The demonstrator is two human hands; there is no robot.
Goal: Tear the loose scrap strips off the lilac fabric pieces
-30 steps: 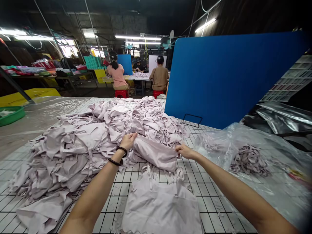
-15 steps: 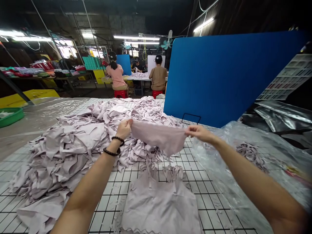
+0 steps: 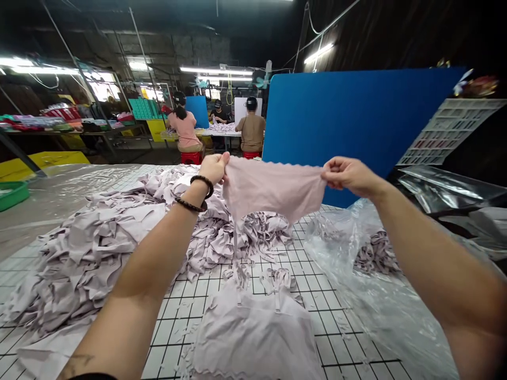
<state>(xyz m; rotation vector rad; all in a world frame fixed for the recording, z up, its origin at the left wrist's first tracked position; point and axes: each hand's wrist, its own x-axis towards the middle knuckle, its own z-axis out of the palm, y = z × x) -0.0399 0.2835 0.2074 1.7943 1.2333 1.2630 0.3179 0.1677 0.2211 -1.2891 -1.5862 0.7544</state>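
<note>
Stretched between my two hands above the table is a pale pink camisole top (image 3: 273,187), upside down, its wavy hem uppermost and a thin strap dangling. My left hand (image 3: 214,168), with two dark bracelets at the wrist, pinches one end of the hem. The other end is between the thumb and fingers of my right hand (image 3: 345,177). Below, a stack of similar camisoles (image 3: 257,332) lies flat, straps pointing away from me. A large heap of crumpled camisoles (image 3: 106,237) covers the left and middle of the table.
Black grid lines mark the white tabletop (image 3: 336,338), scattered with small scraps. A clear plastic bag (image 3: 376,301) with bundled straps (image 3: 376,253) lies at right. Behind stands a blue panel (image 3: 340,121). A green basin (image 3: 13,195) sits far left. Several people (image 3: 186,129) work at a farther table.
Both hands have risen and moved slightly right with the camisole, which now hangs more open, showing its wavy hem and a strap. The view has shifted a little.
</note>
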